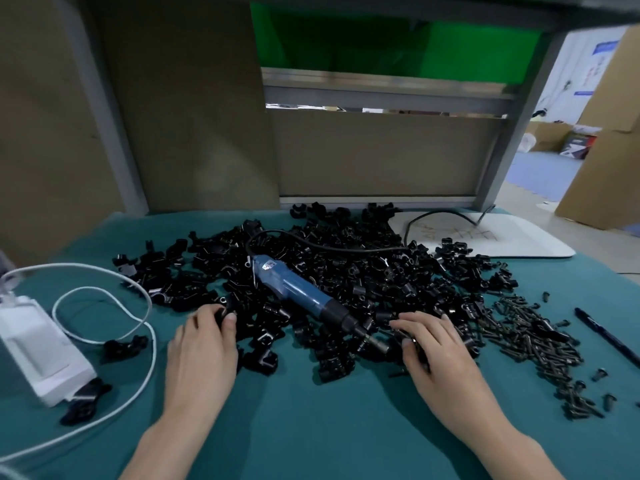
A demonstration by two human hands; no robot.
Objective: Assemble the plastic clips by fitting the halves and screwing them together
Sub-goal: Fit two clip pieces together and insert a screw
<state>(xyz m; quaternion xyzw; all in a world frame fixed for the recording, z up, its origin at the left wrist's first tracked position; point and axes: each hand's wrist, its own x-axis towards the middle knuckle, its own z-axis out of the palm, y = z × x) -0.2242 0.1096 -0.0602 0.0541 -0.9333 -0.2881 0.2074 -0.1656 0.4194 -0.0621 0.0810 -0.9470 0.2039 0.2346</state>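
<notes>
Fig., L to R. White plastic power box point(38, 348) w/ looped white cable point(104, 292), far left. My left grip point(204, 344): thumb and fingers pinch one black plastic clip half point(221, 311) at the near-left edge of the heap of black clip halves point(363, 268), mid-tabletop. Blue cylindrical electric screwdriver point(304, 292) lies unheld on the heap, btwn my grips. Right grip point(436, 344): fingers laid on the heap; whether it holds a part, can't tell. Loose black screws point(533, 337) just right of it.

Risks, est.: picking halves that don't mate, since the parts lie tangled; the driver rolling off the uneven heap; screws scattering if my wrist brushes them.

Surface: teal cloth tabletop point(311, 427). Behind: brown cardboard panels point(180, 116), green sheet point(381, 39) above.
</notes>
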